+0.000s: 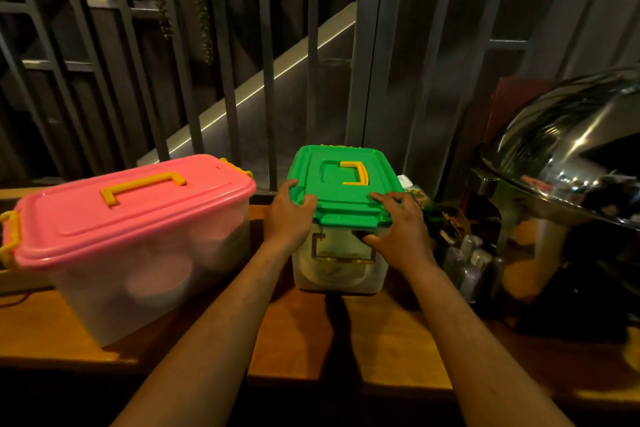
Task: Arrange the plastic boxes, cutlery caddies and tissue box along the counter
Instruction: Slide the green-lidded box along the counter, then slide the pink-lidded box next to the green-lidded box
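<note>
A clear plastic box with a green lid [346, 184] and a yellow handle stands on the wooden counter [346, 340], at the middle back. My left hand [289, 215] grips the lid's near left corner. My right hand [398, 232] holds the near right edge, thumb under the lid's front latch. To the left stands a bigger clear box with a pink lid [135, 215] and yellow handle and clips; round pink containers show through its wall. Right of the green-lidded box stands a dark caddy [467, 260] with wrapped cutlery, dim and partly hidden.
A large shiny steel chafing dish [568, 191] with a domed lid fills the right end of the counter. Grey metal railing bars [266, 80] run directly behind the counter. A packet with a printed label [415, 192] lies behind the caddy.
</note>
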Demonstrator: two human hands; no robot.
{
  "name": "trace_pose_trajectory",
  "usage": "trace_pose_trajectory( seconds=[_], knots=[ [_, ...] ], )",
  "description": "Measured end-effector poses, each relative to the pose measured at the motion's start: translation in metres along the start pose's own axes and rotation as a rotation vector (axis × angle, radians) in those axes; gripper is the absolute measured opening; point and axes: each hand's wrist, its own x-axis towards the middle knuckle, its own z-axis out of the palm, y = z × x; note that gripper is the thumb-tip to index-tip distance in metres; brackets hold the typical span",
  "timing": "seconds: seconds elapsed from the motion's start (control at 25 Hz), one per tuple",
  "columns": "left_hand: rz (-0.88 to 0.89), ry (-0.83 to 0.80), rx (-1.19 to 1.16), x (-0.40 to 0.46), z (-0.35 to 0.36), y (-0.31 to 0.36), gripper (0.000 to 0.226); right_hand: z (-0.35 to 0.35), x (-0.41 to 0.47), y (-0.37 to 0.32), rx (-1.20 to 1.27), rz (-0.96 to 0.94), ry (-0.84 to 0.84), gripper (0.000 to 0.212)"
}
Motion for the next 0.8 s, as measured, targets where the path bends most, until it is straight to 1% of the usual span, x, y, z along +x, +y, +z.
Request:
trace_pose_trajectory(
  seconds=[0.16, 0.32, 0.48, 0.6, 0.64, 0.72, 0.76, 0.8],
  knots=[
    [-0.002, 0.021, 0.002, 0.014, 0.005, -0.001, 0.049, 0.005, 0.011, 0.006, 0.014, -0.009, 0.020, 0.079],
    [0.000, 0.038, 0.027, 0.024, 0.011, -0.006, 0.047, 0.008, 0.018, 0.011, 0.010, -0.012, 0.002, 0.078],
    [0.026, 0.043, 0.162, 0.022, 0.012, -0.003, 0.048, 0.006, 0.020, 0.012, 0.005, -0.013, -0.023, 0.079],
    [0.048, -0.022, 0.302, 0.008, 0.002, -0.004, 0.057, -0.001, 0.017, 0.008, -0.071, -0.027, -0.070, 0.081],
    [0.080, -0.051, 0.359, -0.003, -0.004, -0.004, 0.058, -0.005, 0.015, 0.006, -0.116, -0.021, -0.098, 0.083],
    [0.196, -0.103, 0.501, -0.031, -0.024, -0.004, 0.059, -0.011, 0.010, 0.000, -0.229, 0.002, -0.172, 0.092],
    [0.279, -0.103, 0.581, -0.044, -0.037, -0.006, 0.058, -0.012, 0.005, -0.006, -0.279, 0.010, -0.185, 0.095],
    [0.358, -0.086, 0.650, -0.058, -0.052, -0.008, 0.054, -0.012, -0.003, -0.014, -0.308, 0.006, -0.159, 0.094]
  ],
)
